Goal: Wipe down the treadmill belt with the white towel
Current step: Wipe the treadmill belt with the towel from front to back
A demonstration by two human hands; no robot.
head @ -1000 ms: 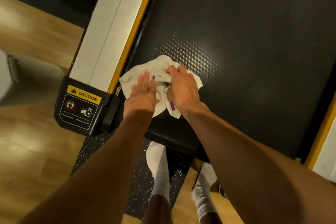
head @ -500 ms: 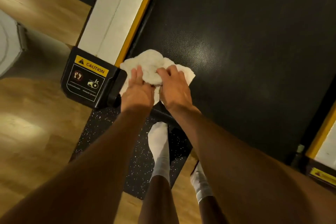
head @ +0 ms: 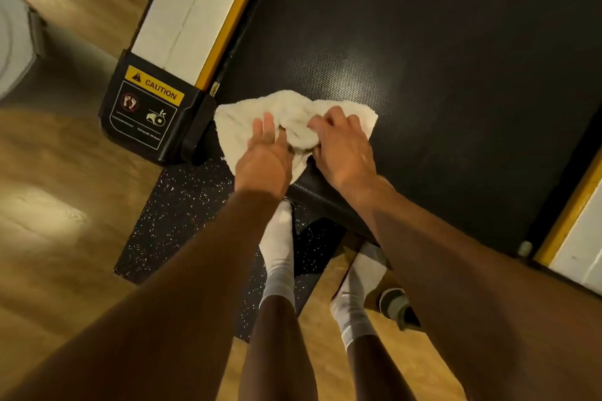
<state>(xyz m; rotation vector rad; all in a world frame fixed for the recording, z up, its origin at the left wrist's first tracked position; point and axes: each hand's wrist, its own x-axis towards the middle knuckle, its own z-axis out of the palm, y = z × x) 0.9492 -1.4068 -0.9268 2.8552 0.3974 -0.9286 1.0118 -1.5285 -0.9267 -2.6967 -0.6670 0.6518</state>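
white towel (head: pixel 291 111) on belt (head: pixel 430 68), under flat left hand (head: pixel 264 160), in curled right hand (head: pixel 346 150)

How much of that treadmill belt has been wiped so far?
Hard to tell what is done: the treadmill belt shows no wipe marks. In hand: the white towel lies bunched at the belt's near left corner, the left hand pressing flat on it, the right hand gripping it. Left, probably: the wide stretch of belt beyond the towel.
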